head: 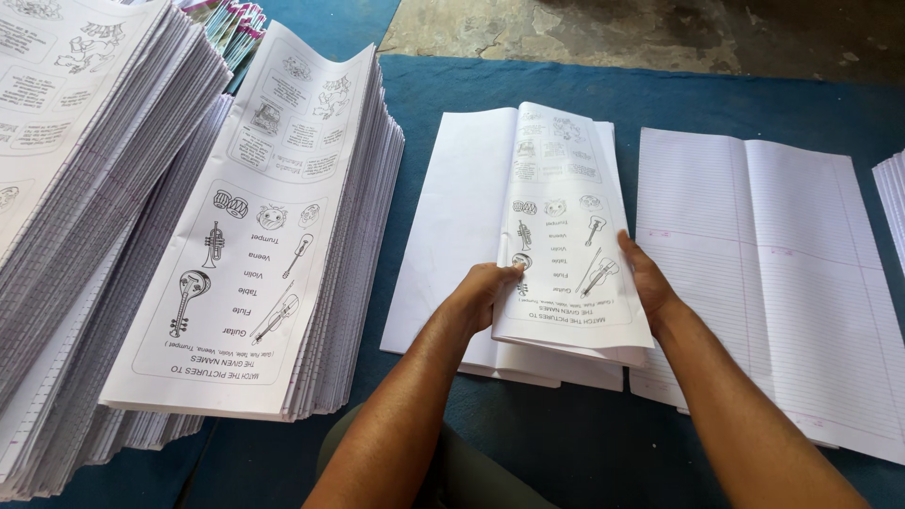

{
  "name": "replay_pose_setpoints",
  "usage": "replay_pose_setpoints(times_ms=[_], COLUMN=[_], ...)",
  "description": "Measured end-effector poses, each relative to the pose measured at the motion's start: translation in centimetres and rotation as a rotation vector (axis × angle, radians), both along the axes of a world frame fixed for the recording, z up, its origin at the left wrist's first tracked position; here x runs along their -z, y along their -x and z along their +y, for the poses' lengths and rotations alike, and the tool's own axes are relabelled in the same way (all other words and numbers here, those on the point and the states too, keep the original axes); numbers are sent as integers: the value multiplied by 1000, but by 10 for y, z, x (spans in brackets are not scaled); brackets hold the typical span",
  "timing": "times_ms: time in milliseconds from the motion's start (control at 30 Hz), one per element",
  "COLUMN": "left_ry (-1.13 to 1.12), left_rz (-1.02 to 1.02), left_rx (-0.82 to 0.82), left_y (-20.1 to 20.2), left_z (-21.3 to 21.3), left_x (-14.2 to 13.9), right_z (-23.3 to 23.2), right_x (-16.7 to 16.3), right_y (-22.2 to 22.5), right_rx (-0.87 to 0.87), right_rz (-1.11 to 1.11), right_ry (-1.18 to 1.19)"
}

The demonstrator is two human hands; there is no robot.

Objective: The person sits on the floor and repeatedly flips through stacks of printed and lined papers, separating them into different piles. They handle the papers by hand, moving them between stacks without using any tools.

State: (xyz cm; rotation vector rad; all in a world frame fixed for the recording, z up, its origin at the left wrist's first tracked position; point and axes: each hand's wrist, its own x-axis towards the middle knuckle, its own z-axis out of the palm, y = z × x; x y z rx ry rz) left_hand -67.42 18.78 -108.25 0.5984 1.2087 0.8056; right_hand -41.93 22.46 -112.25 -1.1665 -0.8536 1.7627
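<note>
We're gripping a folded printed booklet mid-table, left hand pinching its left edge, right hand clasping its right edge, blank sheet lying underneath, tall printed stack sitting far left.

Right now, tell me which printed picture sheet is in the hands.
The folded picture sheet at centre, gripped by left hand and right hand; the matching sheet tops the left stack, untouched.

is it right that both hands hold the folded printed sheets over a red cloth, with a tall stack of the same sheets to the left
Not quite: the cloth is blue, not red, as the head view shows. The rest stands: the left hand and right hand hold the folded printed sheets, and a tall stack of the same sheets sits to the left.
</note>
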Motion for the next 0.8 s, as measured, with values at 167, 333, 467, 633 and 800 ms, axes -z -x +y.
replay_pose_setpoints(times_ms=[167,333,467,633,800], left_ry=[-105,-124,-111,-52,15], left_rz=[60,478,397,198,149], left_rx=[9,44,38,29,34], left_y=[-1,-9,-11,-8,-5], left_z=[0,-7,-10,-10,-10], left_x=[10,22,24,22,18], right_z=[-7,-26,-40,-53,-47], right_x=[-1,-1,-7,-7,-4], right_y=[4,13,25,29,23], right_rx=[-107,32,231,239,235], right_rz=[-144,-497,-720,-867,-755], right_ry=[80,95,45,-110,-74])
